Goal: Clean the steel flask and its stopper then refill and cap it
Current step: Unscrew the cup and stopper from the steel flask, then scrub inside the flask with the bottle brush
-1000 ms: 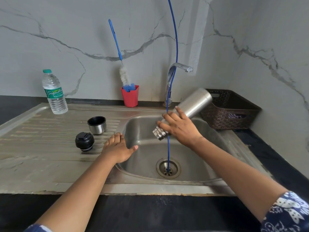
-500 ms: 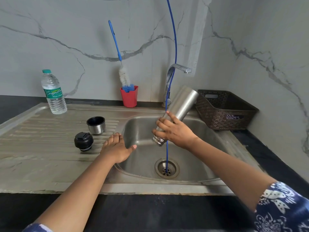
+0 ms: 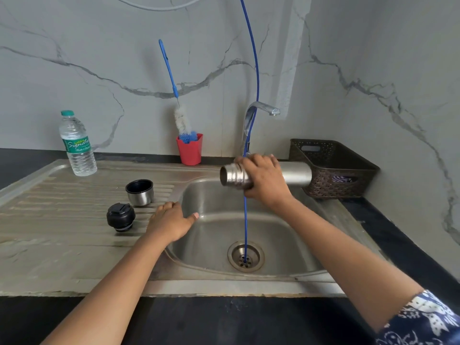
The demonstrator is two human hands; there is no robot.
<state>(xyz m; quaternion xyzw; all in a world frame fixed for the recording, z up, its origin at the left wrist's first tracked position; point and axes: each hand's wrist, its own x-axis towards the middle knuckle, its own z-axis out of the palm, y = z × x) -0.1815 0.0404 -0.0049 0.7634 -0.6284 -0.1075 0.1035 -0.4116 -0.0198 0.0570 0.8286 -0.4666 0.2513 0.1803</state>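
My right hand [image 3: 265,181] grips the steel flask [image 3: 295,174] near its neck and holds it roughly level above the sink basin [image 3: 281,235], open mouth pointing left. My left hand [image 3: 171,221] rests flat on the basin's left rim, fingers straight, holding nothing. The black stopper [image 3: 121,217] stands on the ribbed drainboard [image 3: 62,202] just left of that hand. The flask's steel cup lid [image 3: 139,192] sits mouth up behind the stopper. A bottle brush [image 3: 181,118] with a blue handle stands in a red cup [image 3: 190,150] by the wall. A plastic water bottle [image 3: 77,145] stands at the drainboard's back left.
A tap [image 3: 254,115] rises behind the basin. A thin blue hose [image 3: 246,220] hangs from above, passing the flask down into the drain [image 3: 245,256]. A brown woven basket [image 3: 331,168] sits right of the sink, close behind the flask's base. Marble walls enclose the back and right.
My right hand has swung the flask from mouth-down over the basin up to roughly horizontal, mouth now facing left. My left hand stays on the rim.
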